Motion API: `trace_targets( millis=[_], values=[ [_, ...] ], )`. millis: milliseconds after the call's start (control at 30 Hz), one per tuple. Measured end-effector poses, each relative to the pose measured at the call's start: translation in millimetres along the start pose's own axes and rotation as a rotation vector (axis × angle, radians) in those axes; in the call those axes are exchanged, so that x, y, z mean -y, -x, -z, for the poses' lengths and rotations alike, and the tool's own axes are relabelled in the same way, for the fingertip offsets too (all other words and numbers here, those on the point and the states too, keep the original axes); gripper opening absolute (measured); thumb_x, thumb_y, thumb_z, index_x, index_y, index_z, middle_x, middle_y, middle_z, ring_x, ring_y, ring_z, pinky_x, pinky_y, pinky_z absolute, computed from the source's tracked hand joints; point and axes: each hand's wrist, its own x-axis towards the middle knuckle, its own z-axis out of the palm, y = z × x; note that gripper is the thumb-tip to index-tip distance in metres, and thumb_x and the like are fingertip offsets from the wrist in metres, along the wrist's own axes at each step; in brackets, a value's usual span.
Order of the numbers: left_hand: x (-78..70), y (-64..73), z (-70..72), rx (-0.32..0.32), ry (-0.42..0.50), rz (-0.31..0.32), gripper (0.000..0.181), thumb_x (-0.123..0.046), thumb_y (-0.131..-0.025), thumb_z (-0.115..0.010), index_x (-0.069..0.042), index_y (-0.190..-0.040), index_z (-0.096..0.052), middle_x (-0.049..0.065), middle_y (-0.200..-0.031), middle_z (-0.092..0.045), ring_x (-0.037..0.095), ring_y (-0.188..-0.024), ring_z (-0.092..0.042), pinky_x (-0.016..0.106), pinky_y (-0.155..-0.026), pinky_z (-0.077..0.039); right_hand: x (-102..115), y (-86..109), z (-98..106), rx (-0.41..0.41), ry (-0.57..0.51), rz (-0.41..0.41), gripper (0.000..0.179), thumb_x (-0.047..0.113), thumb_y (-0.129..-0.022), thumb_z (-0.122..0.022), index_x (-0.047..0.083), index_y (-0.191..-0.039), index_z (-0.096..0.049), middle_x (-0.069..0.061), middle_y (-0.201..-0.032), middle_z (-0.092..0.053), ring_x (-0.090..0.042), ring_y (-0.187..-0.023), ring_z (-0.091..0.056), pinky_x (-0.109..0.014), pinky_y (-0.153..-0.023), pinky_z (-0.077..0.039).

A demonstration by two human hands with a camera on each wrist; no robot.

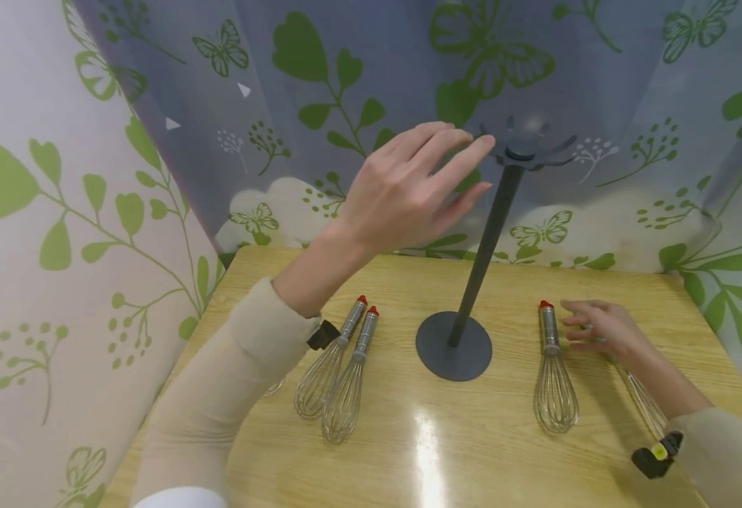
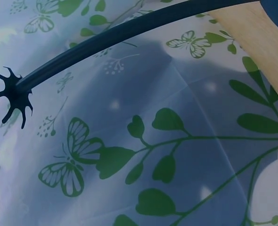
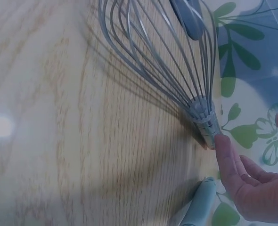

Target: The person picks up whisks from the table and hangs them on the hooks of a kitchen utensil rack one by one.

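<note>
A dark stand [image 1: 491,233] with a round base and a ring of hooks [image 1: 530,152] rises from the table. My left hand [image 1: 403,187] is raised beside that ring, fingers spread and loosely bent, fingertips right at the nearest hooks. Over the right side of the table, my right hand [image 1: 606,328] reaches toward a wire whisk [image 1: 556,388] with a red-tipped metal handle. In the right wrist view, a fingertip is close at the handle [image 3: 207,127]; the fingers are not curled round it. Another whisk [image 1: 644,398] lies partly hidden under the right forearm.
Two red-tipped whisks [image 1: 348,395] lie side by side left of the stand's base [image 1: 453,346]. Part of another wire loop [image 1: 274,388] shows by the left sleeve. A pale teal handle [image 3: 200,202] lies near the right hand. Patterned curtains [image 1: 345,70] hang behind the wooden table [image 1: 485,451].
</note>
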Motion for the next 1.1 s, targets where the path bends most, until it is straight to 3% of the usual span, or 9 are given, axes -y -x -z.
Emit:
trace_targets(
  millis=[67,167,333,467,700,900,1100],
  values=[
    [-0.2,-1.8,-0.6,0.003,-0.003,0.0,0.037,-0.041,-0.103,-0.067,-0.013,-0.126,-0.075,0.006,-0.109,-0.079,0.024,-0.103,-0.075,0.031,-0.097,-0.062,-1,-2.6,-1,-0.001,0.013,-0.005,0.097,0.057,-0.107,-0.052,-0.009,-0.165,-0.012,-0.028,-0.145,-0.058,-0.007,-0.1,-0.073,-0.039,-0.098,-0.064],
    [-0.8,-3.3,-1.3,0.02,-0.006,0.0,0.038,-0.042,-0.105,-0.063,-0.013,-0.127,-0.075,0.005,-0.11,-0.078,0.023,-0.104,-0.075,0.031,-0.097,-0.062,-3,-6.5,-2,0.003,0.018,-0.006,0.093,0.054,-0.107,-0.055,-0.009,-0.164,-0.017,-0.035,-0.159,-0.043,-0.006,-0.102,-0.072,-0.038,-0.098,-0.064],
    [-1.8,-4.2,-2.5,0.049,-0.006,-0.006,0.038,-0.042,-0.108,-0.058,-0.014,-0.128,-0.075,0.006,-0.112,-0.078,0.024,-0.106,-0.075,0.031,-0.098,-0.062,-7,-12.3,-2,0.001,0.017,-0.002,0.09,0.047,-0.107,-0.06,-0.009,-0.164,-0.018,-0.02,-0.138,-0.066,-0.006,-0.099,-0.074,-0.036,-0.095,-0.065],
    [-2.3,-5.4,-4.7,0.051,0.002,-0.005,0.037,-0.039,-0.109,-0.057,-0.014,-0.129,-0.074,0.006,-0.115,-0.077,0.023,-0.107,-0.075,0.03,-0.097,-0.062,-10,-16.2,-1,0.003,0.025,-0.003,0.088,0.043,-0.107,-0.061,-0.011,-0.163,-0.019,-0.006,-0.123,-0.071,-0.007,-0.097,-0.075,-0.036,-0.092,-0.066],
    [-3.2,-8.4,-9.5,0.077,-0.024,-0.013,0.037,-0.04,-0.111,-0.051,-0.016,-0.128,-0.074,0.005,-0.113,-0.076,0.022,-0.107,-0.075,0.029,-0.095,-0.062,-10,-20.7,0,-0.015,0.092,-0.008,0.088,0.044,-0.107,-0.061,-0.012,-0.162,-0.021,-0.024,-0.137,-0.07,-0.015,-0.103,-0.078,-0.037,-0.091,-0.066],
    [-3.2,-10.0,-13.9,0.073,-0.02,-0.013,0.036,-0.038,-0.112,-0.05,-0.016,-0.125,-0.075,0.004,-0.111,-0.076,0.021,-0.105,-0.075,0.028,-0.091,-0.063,-12,-22.8,1,-0.009,0.146,-0.025,0.089,0.045,-0.106,-0.06,-0.011,-0.163,-0.02,-0.025,-0.146,-0.063,-0.02,-0.107,-0.077,-0.036,-0.09,-0.066],
    [-3.3,-10.0,-17.9,0.077,-0.018,-0.01,0.033,-0.035,-0.113,-0.049,-0.016,-0.121,-0.075,0.003,-0.109,-0.076,0.02,-0.103,-0.075,0.026,-0.088,-0.063,-13,-26.7,-1,-0.008,0.123,-0.021,0.088,0.042,-0.106,-0.06,-0.015,-0.16,-0.022,-0.032,-0.141,-0.062,-0.016,-0.1,-0.076,-0.037,-0.088,-0.066]
  ],
)
